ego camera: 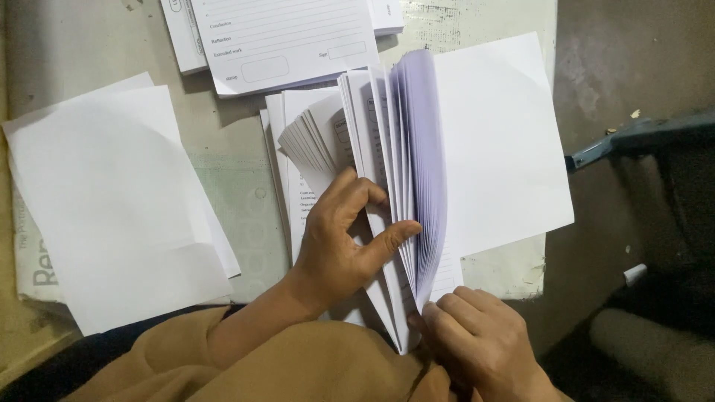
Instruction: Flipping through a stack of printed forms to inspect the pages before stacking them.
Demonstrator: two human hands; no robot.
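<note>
A thick stack of printed form sheets [395, 149] stands fanned open on its edge in the middle of the table. My left hand [339, 238] reaches into the fan, thumb and fingers pinching a group of sheets and holding them apart. My right hand [484, 342] grips the near bottom corner of the stack, at its bound end. Some sheets [309, 141] curl away to the left in a loose fan. A blank white sheet [506, 141] lies flat under the stack on the right.
Blank white sheets [112, 201] lie to the left on the worn table [74, 45]. More printed form pads [283, 41] rest at the far edge. The table's right edge runs near x 745, with the floor and a dark metal object [633, 138] beyond.
</note>
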